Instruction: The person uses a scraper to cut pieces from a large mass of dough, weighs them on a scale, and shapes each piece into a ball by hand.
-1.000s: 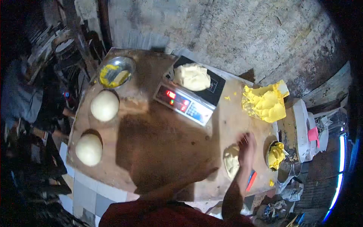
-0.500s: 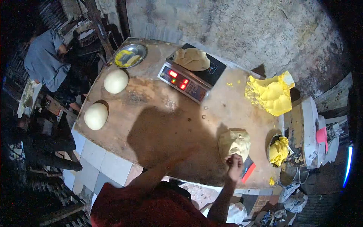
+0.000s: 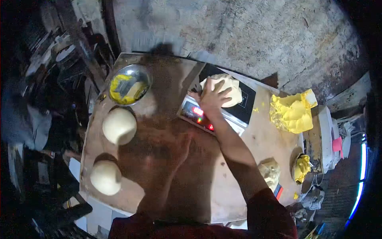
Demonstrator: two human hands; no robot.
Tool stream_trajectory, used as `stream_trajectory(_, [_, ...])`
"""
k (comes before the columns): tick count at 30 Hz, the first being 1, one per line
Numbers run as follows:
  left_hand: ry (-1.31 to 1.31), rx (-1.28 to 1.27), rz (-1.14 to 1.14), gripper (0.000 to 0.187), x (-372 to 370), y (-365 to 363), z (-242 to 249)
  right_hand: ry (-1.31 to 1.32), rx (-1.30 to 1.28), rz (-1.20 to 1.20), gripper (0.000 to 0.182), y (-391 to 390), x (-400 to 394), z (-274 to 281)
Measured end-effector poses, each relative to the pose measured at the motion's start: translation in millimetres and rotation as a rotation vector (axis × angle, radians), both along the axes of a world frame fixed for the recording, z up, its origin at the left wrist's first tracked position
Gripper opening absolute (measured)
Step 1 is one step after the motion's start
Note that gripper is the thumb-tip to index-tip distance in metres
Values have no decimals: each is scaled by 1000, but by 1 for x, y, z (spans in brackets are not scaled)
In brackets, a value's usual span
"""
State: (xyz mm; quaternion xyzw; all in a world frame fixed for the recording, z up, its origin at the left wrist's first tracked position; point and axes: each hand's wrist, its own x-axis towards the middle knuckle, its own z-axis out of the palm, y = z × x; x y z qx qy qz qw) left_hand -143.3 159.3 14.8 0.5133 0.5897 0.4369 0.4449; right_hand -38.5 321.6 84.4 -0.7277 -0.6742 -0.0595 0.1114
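My right hand [image 3: 215, 95] reaches over the scale's display and lies palm down, fingers spread, on the left part of a pale dough piece [image 3: 232, 94]. This dough rests on the dark top of the digital scale [image 3: 248, 104], whose red digits are lit. My left hand cannot be made out. Two smooth round dough balls, one upper [image 3: 119, 126] and one lower [image 3: 106, 177], sit at the table's left side. Another dough lump [image 3: 269, 172] lies right of my forearm, partly hidden by it.
A metal bowl [image 3: 130, 85] with yellow smears stands at the table's back left. On the right are a yellow block [image 3: 292, 112] and a small container of yellow stuff [image 3: 302, 168]. A red-and-blue object [image 3: 278, 192] lies by the dough lump. A wall runs behind.
My right hand has moved from the dough lump at the right to the dough on the scale. My left forearm can no longer be made out. The camera view has shifted.
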Motion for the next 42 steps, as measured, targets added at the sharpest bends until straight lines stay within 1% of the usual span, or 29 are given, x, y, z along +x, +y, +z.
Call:
stream_trajectory(1, [44,155,-20,40,3,11,-3,-189,14,-65,74,8,-7,-9])
stream_trajectory(2, [39,155,-43,40,6,22,-3,-193,11,-88,74,24,-2,-29])
stream_trajectory(4, [-178,109,-44,32,18,41,0,-399,272,-26,66,58,25,-69])
stream_trajectory(5, [-192,114,-60,32,25,62,-12,182,-96,-84,62,66,37,-8])
stream_trajectory(6, [-89,267,-30,33,34,87,-28,84,92,-67,54,76,61,-22])
stream_trajectory(7, [16,422,0,35,39,109,-34,244,166,-136,48,87,89,-30])
stream_trajectory(8, [12,428,-4,35,42,126,-24,872,190,-312,44,105,117,-45])
stream_trajectory(9, [399,574,-39,43,45,143,-11,1536,180,-350,49,79,117,-28])
stream_trajectory(10, [792,715,-71,51,47,153,-1,1533,192,-347,49,68,126,-34])
stream_trajectory(13, [751,675,-271,67,43,178,-7,-54,531,270,36,57,170,-60])
stream_trajectory(14, [837,610,-309,76,45,178,-4,793,611,246,32,18,123,-4])
stream_trajectory(15, [841,601,-320,76,48,179,-5,324,391,358,30,11,172,-18])
stream_trajectory(20, [990,558,-318,78,57,173,-5,424,404,296,31,-27,170,0])
stream_trajectory(21, [1014,532,-301,78,58,171,-4,435,409,271,31,-36,211,18])
stream_trajectory(27, [1124,380,-362,78,64,162,11,481,422,151,33,-281,525,121])
stream_trajectory(29, [997,325,-425,76,60,173,12,511,442,134,34,-352,604,155])
stream_trajectory(30, [807,274,-420,72,55,184,12,528,455,130,34,-365,584,152])
stream_trajectory(31, [616,219,-410,68,53,189,11,544,463,127,35,-360,487,138])
stream_trajectory(32, [615,208,-406,68,53,178,15,562,462,124,35,-371,424,128])
stream_trajectory(33, [431,339,-253,63,49,160,23,585,456,123,36,-368,355,117])
stream_trajectory(34, [251,458,-95,59,44,135,28,612,441,121,36,-359,286,105])
stream_trajectory(35, [262,425,-83,59,41,90,38,641,417,119,37,-375,227,91])
stream_trajectory(36, [99,272,-63,56,39,32,58,674,402,126,37,-385,228,91])
stream_trajectory(37, [-58,125,-40,53,37,-23,64,804,-233,-18,41,-395,198,74])
stream_trajectory(38, [-108,214,124,54,44,-64,17,870,-881,-161,47,-407,157,50])
stream_trajectory(39, [31,0,128,47,45,-129,48,725,-784,75,44,-453,160,-102])
stream_trajectory(40, [171,-211,132,41,48,-195,81,429,-605,332,45,-491,144,-142])
stream_trajectory(41, [-7,153,109,34,20,-237,-73,550,-875,488,52,-500,140,-102])
stream_trajectory(42, [-102,-134,241,27,35,-273,-13,617,-890,559,54,-484,147,-104])
